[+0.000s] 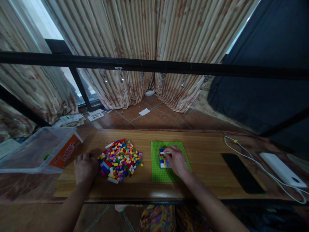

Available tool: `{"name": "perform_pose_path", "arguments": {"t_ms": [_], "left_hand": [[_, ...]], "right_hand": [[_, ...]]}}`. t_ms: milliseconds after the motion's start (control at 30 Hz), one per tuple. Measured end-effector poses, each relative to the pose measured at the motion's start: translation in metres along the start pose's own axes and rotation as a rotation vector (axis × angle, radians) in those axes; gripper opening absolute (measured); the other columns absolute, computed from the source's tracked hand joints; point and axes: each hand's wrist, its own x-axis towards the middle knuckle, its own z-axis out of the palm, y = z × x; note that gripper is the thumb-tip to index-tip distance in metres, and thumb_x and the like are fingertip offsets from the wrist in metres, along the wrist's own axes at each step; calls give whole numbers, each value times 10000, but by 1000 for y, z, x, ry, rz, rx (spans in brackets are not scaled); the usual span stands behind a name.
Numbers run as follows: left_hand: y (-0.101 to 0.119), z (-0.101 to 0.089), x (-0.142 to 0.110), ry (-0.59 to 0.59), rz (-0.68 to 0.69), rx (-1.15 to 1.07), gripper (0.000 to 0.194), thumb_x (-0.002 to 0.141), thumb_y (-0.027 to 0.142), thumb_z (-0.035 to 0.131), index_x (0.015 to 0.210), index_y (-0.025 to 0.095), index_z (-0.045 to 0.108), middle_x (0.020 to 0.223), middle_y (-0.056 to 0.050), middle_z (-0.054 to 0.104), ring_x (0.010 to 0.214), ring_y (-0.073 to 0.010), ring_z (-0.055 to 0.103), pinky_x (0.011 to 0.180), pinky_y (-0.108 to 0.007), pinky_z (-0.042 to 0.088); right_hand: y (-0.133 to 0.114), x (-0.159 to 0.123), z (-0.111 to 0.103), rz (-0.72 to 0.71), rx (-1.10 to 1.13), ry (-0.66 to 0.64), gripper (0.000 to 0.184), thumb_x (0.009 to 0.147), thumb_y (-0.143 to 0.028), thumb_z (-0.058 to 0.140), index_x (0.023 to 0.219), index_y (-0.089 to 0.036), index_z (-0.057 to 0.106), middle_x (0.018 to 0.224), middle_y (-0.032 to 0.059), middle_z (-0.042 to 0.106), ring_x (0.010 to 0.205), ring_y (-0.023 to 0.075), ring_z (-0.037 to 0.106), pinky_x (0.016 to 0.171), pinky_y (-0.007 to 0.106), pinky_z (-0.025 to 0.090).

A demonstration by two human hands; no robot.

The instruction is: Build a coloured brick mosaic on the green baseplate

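On the green baseplate stands a small block structure of blue, white, yellow and red bricks. My right hand is over its upper side, thumb and fingers pinched on a thin white brick. Whether this brick touches the structure cannot be made out. My left hand rests on the wooden board, fingers curled, at the left edge of a heap of mixed coloured bricks. No brick shows in it; its fingertips are partly hidden.
A clear plastic box with an orange label stands at the far left. To the right lie a black phone-like slab, a white power strip and a white cable. A dark rail crosses beyond the wooden board.
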Motion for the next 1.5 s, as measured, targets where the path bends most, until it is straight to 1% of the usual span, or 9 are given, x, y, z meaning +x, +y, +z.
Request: {"name": "perform_pose_path", "arguments": {"t_ms": [167,367,567,833,967,1100,1200,1367,1500], "left_hand": [[0,1,0,-3,-15,15,329,866,231,382,1009,75,634,1049,-202,616,1034,-323,540,912,-430,423],[1,0,-1,-10,16,4,337,857,228,373,1015,77,630,1019,-196,613,1036,-327,539,919,-439,410],[3,-4,-1,-10,-14,-26,318,839,225,397,1004,97,637,999,-181,612,1016,-328,541,894,-441,415],[5,-8,0,-41,6,19,361,863,230,353,1025,69,632,1021,-200,622,1037,-332,547,896,-433,418],[4,-7,0,-37,19,33,356,862,233,354,1012,69,632,1004,-201,622,1031,-339,555,882,-444,426],[2,-6,0,-16,18,6,331,863,241,371,1004,98,635,994,-179,625,1018,-336,565,863,-439,436],[2,-7,0,-4,22,13,326,862,228,372,996,91,636,999,-182,628,1033,-337,560,876,-445,435],[3,-7,0,-24,47,33,340,863,220,369,1013,67,633,1013,-201,631,1029,-332,556,896,-442,428],[3,-6,0,-15,35,31,342,859,219,366,1009,69,635,1009,-192,633,1019,-326,552,915,-430,415]], "right_hand": [[7,-2,4,46,9,51,121,831,-165,622,753,-239,677,853,34,632,894,221,546,795,339,435],[10,-3,5,85,59,66,98,822,-192,641,755,-243,691,895,37,619,918,220,544,813,347,443],[8,-3,6,111,97,59,94,818,-186,647,750,-235,688,916,40,609,921,216,538,833,355,444],[7,0,8,117,110,50,108,802,-176,646,730,-242,695,967,40,606,958,218,532,855,363,440],[11,-2,8,116,123,62,100,803,-188,645,734,-240,696,969,46,604,958,222,536,855,370,448],[17,-4,9,117,149,76,72,801,-214,653,781,-250,712,994,48,605,971,225,544,860,381,453],[18,-5,10,122,163,79,70,798,-230,657,792,-258,721,1001,45,606,971,224,550,855,378,456],[15,-4,12,120,171,85,74,794,-232,665,761,-262,725,990,42,610,974,222,549,861,374,449],[12,-2,12,123,171,93,83,784,-212,669,739,-255,724,977,42,608,976,221,546,863,371,441]]}}
